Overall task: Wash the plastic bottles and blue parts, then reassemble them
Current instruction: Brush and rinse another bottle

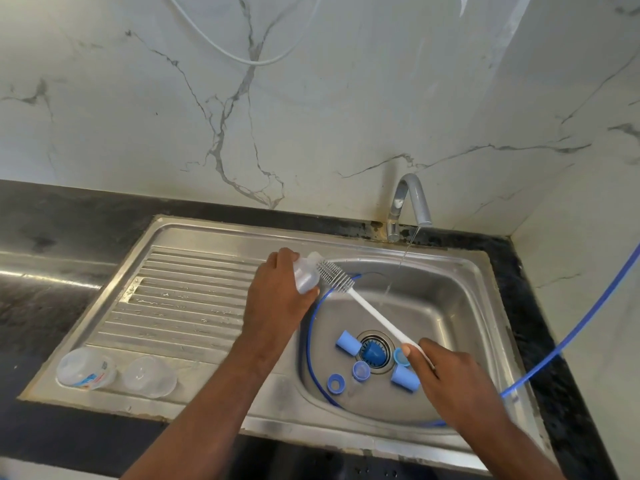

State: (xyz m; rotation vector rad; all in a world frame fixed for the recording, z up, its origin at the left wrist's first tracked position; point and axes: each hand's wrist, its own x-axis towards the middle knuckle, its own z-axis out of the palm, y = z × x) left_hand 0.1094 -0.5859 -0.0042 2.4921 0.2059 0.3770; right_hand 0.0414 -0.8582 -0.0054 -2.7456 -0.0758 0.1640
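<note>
Our right hand (446, 374) grips the handle end of a white bottle brush (367, 306) over the sink basin (450, 306). At ten o'clock from it, our left hand (277, 292) curls round a clear plastic bottle (306, 275), with the bristles just beside its mouth. Around the drain (390, 344) lie blue tubes (348, 342) and blue caps (336, 382). At eight o'clock, two more bottles (86, 372) rest on the drainboard (180, 299).

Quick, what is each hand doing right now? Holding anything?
Left hand: closed around a clear plastic bottle.
Right hand: closed around the handle of a white bottle brush.
</note>
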